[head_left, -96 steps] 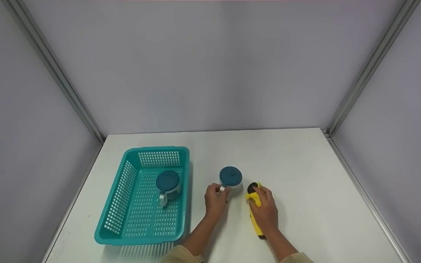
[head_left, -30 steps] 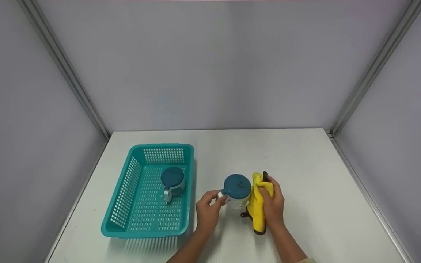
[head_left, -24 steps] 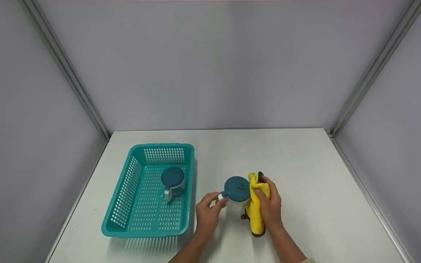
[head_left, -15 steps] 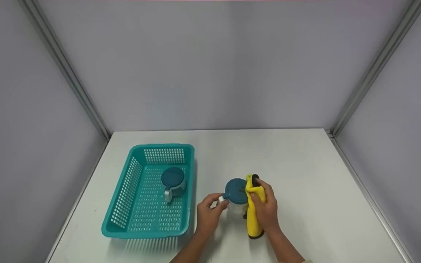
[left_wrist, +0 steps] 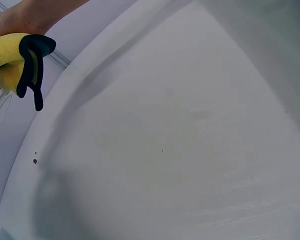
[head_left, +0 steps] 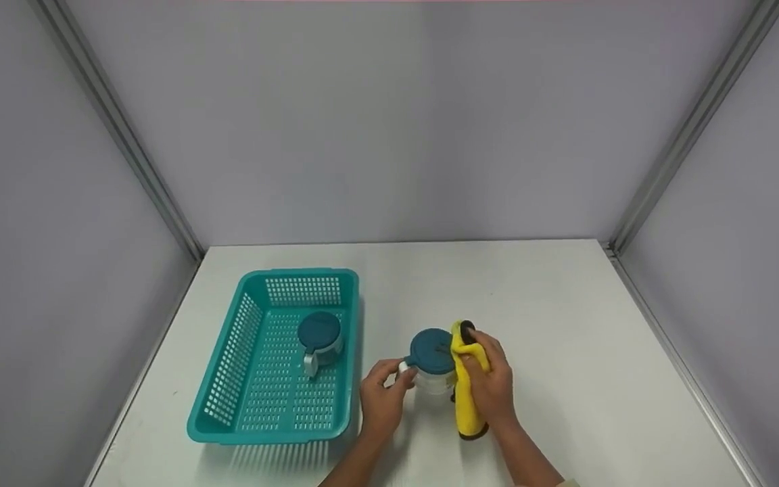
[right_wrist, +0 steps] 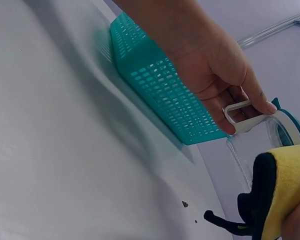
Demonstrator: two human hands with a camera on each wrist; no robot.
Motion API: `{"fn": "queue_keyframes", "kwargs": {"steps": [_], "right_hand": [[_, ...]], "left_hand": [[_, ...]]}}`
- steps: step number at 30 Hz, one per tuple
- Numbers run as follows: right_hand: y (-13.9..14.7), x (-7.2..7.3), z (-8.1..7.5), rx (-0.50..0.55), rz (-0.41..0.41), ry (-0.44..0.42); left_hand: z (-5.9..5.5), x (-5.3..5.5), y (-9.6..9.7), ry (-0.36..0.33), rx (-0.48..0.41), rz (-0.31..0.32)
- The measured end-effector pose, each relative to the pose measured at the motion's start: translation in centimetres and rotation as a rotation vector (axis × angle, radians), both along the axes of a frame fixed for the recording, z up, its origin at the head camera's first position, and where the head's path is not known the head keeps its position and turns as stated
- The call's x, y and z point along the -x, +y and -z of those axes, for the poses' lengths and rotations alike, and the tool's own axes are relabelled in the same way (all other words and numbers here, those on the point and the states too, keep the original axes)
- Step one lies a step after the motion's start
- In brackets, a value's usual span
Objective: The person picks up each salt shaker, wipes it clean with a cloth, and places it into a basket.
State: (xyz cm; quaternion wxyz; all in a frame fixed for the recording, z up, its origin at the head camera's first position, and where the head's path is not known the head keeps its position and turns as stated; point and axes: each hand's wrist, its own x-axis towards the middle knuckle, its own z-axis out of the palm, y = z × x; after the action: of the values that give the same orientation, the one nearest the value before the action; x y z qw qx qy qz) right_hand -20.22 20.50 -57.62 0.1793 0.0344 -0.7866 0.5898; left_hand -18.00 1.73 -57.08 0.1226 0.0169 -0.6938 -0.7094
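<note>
My left hand pinches the white handle of a clear lidded jar between thumb and fingers. The jar has a round dark-blue lid, and in the right wrist view it appears held above the table. With my right hand I grip a folded yellow cloth with dark trim. The cloth lies against the jar's right side and covers part of its lid edge. Seen from the left wrist, the cloth is at the upper left; the jar is barely visible there.
A teal perforated basket stands on the white table left of my hands. Inside it is a similar blue-lidded jar with a pale handle. Grey panels enclose the table at the back and sides.
The cloth, first apart from the jar, has come left against its side in my right hand. Since half a second ago, the jar and both hands have shifted slightly left.
</note>
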Motion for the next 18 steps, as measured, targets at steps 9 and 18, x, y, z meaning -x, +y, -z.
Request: {"fn": "queue_keyframes", "kwargs": {"steps": [9,18], "right_hand": [[0.6,0.1,-0.7,-0.385,-0.003,0.427],[-1.1,0.0,-2.0,-0.736,-0.074,0.575]], "left_hand": [[0.1,0.1,-0.3,0.048,0.009,-0.031],[-0.1,-0.3,-0.1,0.095,0.077,-0.024]]}}
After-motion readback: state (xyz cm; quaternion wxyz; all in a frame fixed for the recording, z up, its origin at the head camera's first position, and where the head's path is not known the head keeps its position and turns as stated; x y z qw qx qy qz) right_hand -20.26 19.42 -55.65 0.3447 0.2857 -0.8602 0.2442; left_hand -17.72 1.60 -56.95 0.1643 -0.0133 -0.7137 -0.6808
